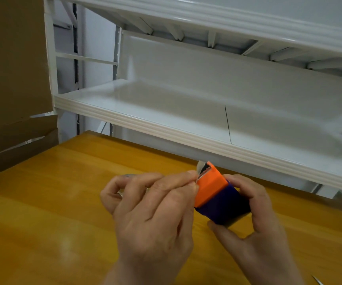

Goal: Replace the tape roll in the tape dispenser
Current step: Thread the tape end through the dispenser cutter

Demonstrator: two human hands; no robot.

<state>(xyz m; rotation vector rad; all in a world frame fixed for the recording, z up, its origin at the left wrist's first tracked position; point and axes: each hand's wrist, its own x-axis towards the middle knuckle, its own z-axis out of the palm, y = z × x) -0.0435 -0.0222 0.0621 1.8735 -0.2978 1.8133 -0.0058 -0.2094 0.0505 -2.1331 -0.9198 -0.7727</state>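
Dispenser [213, 194], orange nose and purple body, is held in the air just above the surface, lower centre of the frame, between both hands. The left hand's [151, 214] fingers [186, 177] pinch the tape end [200, 167] right at the toothed blade [205, 172]. The tape end stands up just past the teeth. The right hand [256, 219] grips the purple body, fingers curled over its far side and thumb pressed under its near corner.

The dispenser's long axis runs from the right palm up and slightly left in the frame, with the blade at the upper end. The blade therefore touches the left fingertips and lies well away from the right ones. Any pull or tear of the tape looks like the left hand's job while the right steadies the body. Whether a roll sits inside cannot be told.

A grey rounded thing [128, 176] peeks out beyond the left knuckles, too hidden to name. The surface [42, 202] is yellow wood. A white metal shelf [166, 112] crosses the upper frame, and brown cardboard [11, 79] fills the upper left.
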